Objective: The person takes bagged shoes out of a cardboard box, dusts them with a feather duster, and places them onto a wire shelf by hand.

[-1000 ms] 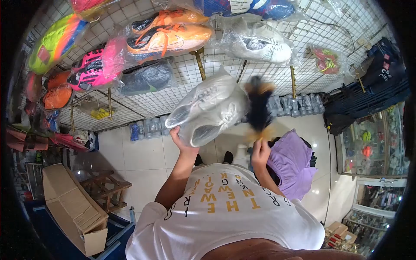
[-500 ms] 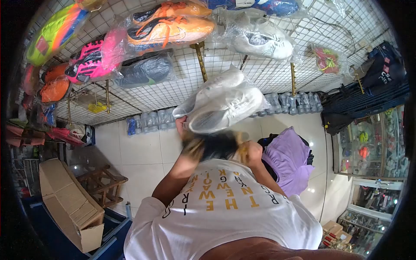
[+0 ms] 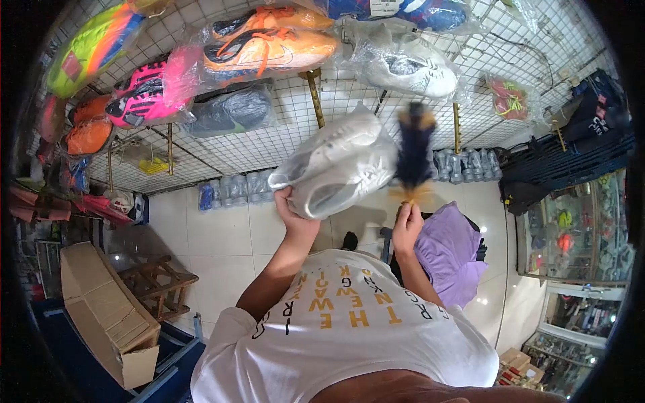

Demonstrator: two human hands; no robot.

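Gripping bagged shoes (image 3: 346, 164) L hand (image 3: 295, 218), duster (image 3: 415, 151) R hand (image 3: 407, 228), shirt (image 3: 363, 352) w/ "THE NEW"

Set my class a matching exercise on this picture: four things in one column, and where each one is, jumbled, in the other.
1. Held white shoes
2. Duster
3. Cardboard box
4. Purple cloth

A. Beside a wooden frame
B. In the right hand
C. On the person's right, over something dark
D. In clear plastic, in the left hand

Pairs: 1-D, 2-B, 3-A, 4-C
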